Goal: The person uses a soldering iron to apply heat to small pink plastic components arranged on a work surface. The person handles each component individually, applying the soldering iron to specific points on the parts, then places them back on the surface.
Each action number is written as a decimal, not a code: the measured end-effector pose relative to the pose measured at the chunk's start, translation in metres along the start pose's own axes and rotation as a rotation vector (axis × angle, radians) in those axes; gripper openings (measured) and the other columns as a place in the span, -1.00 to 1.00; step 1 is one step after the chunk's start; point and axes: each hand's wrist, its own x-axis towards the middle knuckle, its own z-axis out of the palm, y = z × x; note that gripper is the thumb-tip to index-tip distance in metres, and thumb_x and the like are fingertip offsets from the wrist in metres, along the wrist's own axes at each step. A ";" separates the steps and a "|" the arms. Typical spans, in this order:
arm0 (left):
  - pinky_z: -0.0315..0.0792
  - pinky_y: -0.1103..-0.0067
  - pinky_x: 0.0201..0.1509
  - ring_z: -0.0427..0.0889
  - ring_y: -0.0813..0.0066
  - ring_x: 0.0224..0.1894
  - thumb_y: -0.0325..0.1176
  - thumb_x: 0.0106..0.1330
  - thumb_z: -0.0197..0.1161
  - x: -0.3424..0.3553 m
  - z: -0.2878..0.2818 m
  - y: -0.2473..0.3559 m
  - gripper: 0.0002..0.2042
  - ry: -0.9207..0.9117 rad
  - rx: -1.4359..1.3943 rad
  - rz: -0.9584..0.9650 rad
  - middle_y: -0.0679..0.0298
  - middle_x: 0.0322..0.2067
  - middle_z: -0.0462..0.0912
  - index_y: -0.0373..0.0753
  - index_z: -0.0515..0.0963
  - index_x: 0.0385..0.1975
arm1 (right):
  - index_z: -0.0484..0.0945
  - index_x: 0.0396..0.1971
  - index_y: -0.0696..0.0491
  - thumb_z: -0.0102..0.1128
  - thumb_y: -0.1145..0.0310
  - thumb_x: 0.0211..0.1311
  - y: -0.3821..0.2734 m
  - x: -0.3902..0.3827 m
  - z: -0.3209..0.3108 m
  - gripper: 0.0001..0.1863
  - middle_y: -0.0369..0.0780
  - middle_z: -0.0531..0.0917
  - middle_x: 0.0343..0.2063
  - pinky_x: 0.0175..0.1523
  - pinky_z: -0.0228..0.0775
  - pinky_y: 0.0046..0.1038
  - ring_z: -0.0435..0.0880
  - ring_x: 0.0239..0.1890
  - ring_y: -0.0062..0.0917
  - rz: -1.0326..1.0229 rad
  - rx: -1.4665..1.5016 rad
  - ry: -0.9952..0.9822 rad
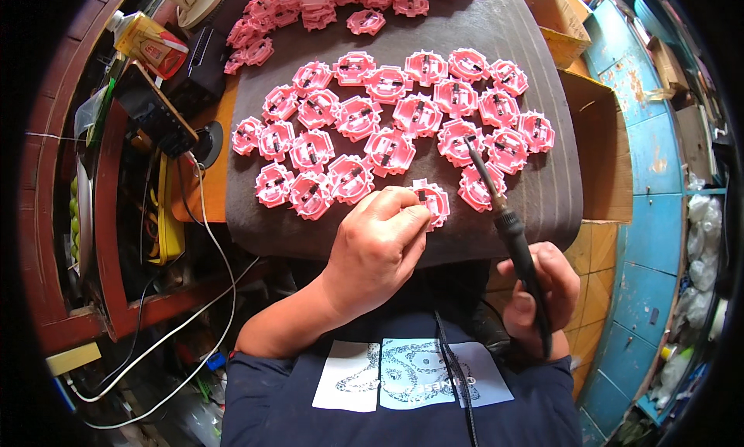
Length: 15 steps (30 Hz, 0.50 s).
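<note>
My left hand (380,234) is closed, its fingers pinched at the left edge of a pink plastic part (435,203) near the table's front edge. The fingers cover some of that part, which has a small black piece inside its round frame. In my right hand (546,292) is a soldering iron (515,242) with a black handle, gripped like a pen. Its metal tip points up and left, over another pink part (453,149); I cannot tell whether it touches. More pink parts (390,151) with black pieces lie spread beyond both hands.
A heap of pink parts (283,9) lies at the far side of the dark work surface (294,234). To the left are a phone on a stand (155,110), a yellow bottle (155,46) and white cables (205,207). Cardboard boxes (601,149) stand at the right.
</note>
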 end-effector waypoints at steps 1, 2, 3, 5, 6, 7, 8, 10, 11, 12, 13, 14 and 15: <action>0.61 0.38 -0.12 0.73 0.10 -0.21 -0.64 0.23 0.39 0.002 0.000 0.000 -0.83 -0.009 0.004 0.001 0.08 -0.21 0.67 -0.35 0.66 -0.19 | 0.46 0.09 0.19 0.26 0.21 0.50 -0.005 0.005 -0.009 -0.60 -0.12 0.68 -0.45 -0.41 0.57 -0.34 0.68 -0.51 -0.35 -0.029 -0.063 -0.045; 0.61 0.38 -0.11 0.73 0.10 -0.21 -0.64 0.24 0.39 0.002 -0.001 0.001 -0.83 -0.016 0.016 -0.001 0.08 -0.21 0.67 -0.36 0.66 -0.19 | 0.48 0.07 0.20 0.26 0.16 0.50 -0.007 0.006 -0.016 -0.58 -0.14 0.67 -0.47 -0.41 0.56 -0.34 0.68 -0.52 -0.35 -0.067 -0.076 -0.061; 0.61 0.38 -0.12 0.72 0.09 -0.21 -0.64 0.24 0.38 0.003 -0.002 0.003 -0.84 -0.028 0.045 -0.002 0.08 -0.22 0.66 -0.35 0.66 -0.19 | 0.50 0.05 0.20 0.27 0.15 0.49 -0.010 0.005 -0.022 -0.58 -0.15 0.66 -0.47 -0.42 0.55 -0.34 0.66 -0.53 -0.35 -0.076 -0.083 -0.068; 0.61 0.38 -0.11 0.72 0.10 -0.21 -0.64 0.24 0.38 0.005 -0.006 0.005 -0.84 -0.072 0.072 -0.016 0.08 -0.22 0.66 -0.35 0.66 -0.20 | 0.59 -0.03 0.19 0.33 0.21 0.42 -0.017 0.005 -0.031 -0.64 -0.19 0.65 -0.50 -0.44 0.48 -0.36 0.60 -0.56 -0.38 -0.091 -0.071 -0.083; 0.61 0.38 -0.11 0.73 0.10 -0.21 -0.64 0.24 0.39 0.006 -0.007 0.006 -0.84 -0.093 0.082 -0.023 0.08 -0.22 0.66 -0.35 0.66 -0.20 | 0.60 -0.04 0.19 0.35 0.23 0.39 -0.021 0.008 -0.033 -0.66 -0.19 0.65 -0.52 -0.45 0.47 -0.36 0.59 -0.56 -0.38 -0.081 -0.074 -0.124; 0.61 0.38 -0.11 0.73 0.10 -0.22 -0.64 0.23 0.38 0.008 -0.007 0.006 -0.84 -0.100 0.090 -0.027 0.08 -0.22 0.66 -0.35 0.66 -0.20 | 0.61 -0.05 0.19 0.36 0.26 0.35 -0.023 0.011 -0.035 -0.67 -0.19 0.64 -0.53 -0.45 0.46 -0.36 0.58 -0.57 -0.38 -0.072 -0.077 -0.166; 0.61 0.38 -0.11 0.73 0.10 -0.22 -0.64 0.23 0.39 0.009 -0.007 0.007 -0.84 -0.110 0.098 -0.029 0.08 -0.22 0.66 -0.35 0.66 -0.20 | 0.63 -0.06 0.18 0.37 0.29 0.32 -0.024 0.014 -0.036 -0.68 -0.19 0.64 -0.55 -0.45 0.44 -0.36 0.57 -0.58 -0.38 -0.065 -0.075 -0.203; 0.62 0.38 -0.11 0.73 0.09 -0.22 -0.64 0.23 0.39 0.011 -0.007 0.008 -0.84 -0.129 0.112 -0.035 0.08 -0.22 0.66 -0.35 0.66 -0.20 | 0.64 -0.07 0.18 0.37 0.41 0.15 -0.022 0.014 -0.034 -0.66 -0.19 0.63 -0.57 -0.45 0.44 -0.35 0.56 -0.58 -0.37 -0.050 -0.056 -0.233; 0.62 0.38 -0.11 0.73 0.09 -0.22 -0.64 0.23 0.39 0.011 -0.007 0.009 -0.84 -0.127 0.115 -0.038 0.07 -0.21 0.66 -0.35 0.66 -0.20 | 0.64 -0.07 0.18 0.37 0.43 0.12 -0.021 0.014 -0.033 -0.65 -0.19 0.63 -0.56 -0.45 0.44 -0.35 0.56 -0.58 -0.37 -0.054 -0.054 -0.247; 0.62 0.38 -0.11 0.73 0.09 -0.22 -0.63 0.24 0.39 0.011 -0.008 0.010 -0.84 -0.124 0.116 -0.041 0.07 -0.21 0.66 -0.35 0.66 -0.20 | 0.64 -0.07 0.18 0.36 0.45 0.09 -0.019 0.014 -0.032 -0.64 -0.19 0.63 -0.56 -0.46 0.44 -0.35 0.56 -0.58 -0.37 -0.058 -0.052 -0.262; 0.62 0.38 -0.11 0.73 0.09 -0.22 -0.63 0.24 0.40 0.012 -0.008 0.011 -0.84 -0.121 0.118 -0.044 0.07 -0.21 0.66 -0.35 0.66 -0.20 | 0.63 -0.07 0.18 0.34 0.50 0.02 -0.020 0.015 -0.030 -0.61 -0.20 0.63 -0.56 -0.47 0.43 -0.36 0.56 -0.58 -0.37 -0.060 -0.050 -0.256; 0.62 0.38 -0.10 0.73 0.09 -0.22 -0.63 0.24 0.40 0.012 -0.007 0.011 -0.84 -0.118 0.122 -0.041 0.07 -0.21 0.66 -0.35 0.66 -0.20 | 0.63 -0.07 0.18 0.33 0.50 0.02 -0.019 0.016 -0.030 -0.61 -0.20 0.63 -0.56 -0.47 0.43 -0.36 0.56 -0.58 -0.37 -0.059 -0.046 -0.261; 0.62 0.38 -0.10 0.73 0.09 -0.22 -0.63 0.24 0.40 0.012 -0.007 0.011 -0.84 -0.116 0.127 -0.037 0.07 -0.22 0.66 -0.35 0.66 -0.21 | 0.63 -0.07 0.19 0.33 0.51 0.01 -0.019 0.016 -0.030 -0.61 -0.20 0.63 -0.56 -0.47 0.43 -0.37 0.56 -0.58 -0.38 -0.059 -0.042 -0.265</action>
